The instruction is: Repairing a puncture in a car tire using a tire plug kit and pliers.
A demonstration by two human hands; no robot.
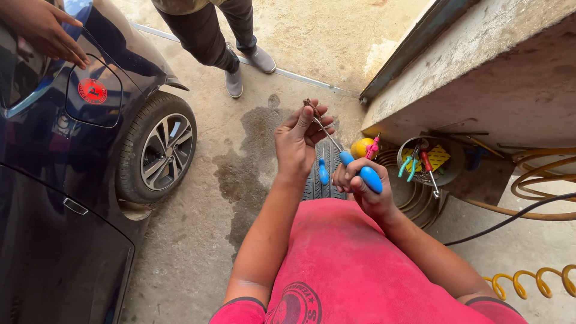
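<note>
Head view: the right hand (365,187) is closed around the blue handle of a tyre plug tool (354,168), whose metal shaft rises up-left above the loose tyre (321,180) on the floor. The left hand (298,139), above that tyre, has its fingers pressed together, pinching a brown plug strip (312,110) at the shaft's tip. Right of the tyre sits a bowl of tools (431,161); left of it stands a dark blue car (66,168).

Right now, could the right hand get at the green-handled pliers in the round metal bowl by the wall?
Probably not freely: the right hand is gripping a blue-handled T-shaped tool. The green-handled pliers lie uncovered in the round metal bowl just beyond it, with nothing between.
</note>
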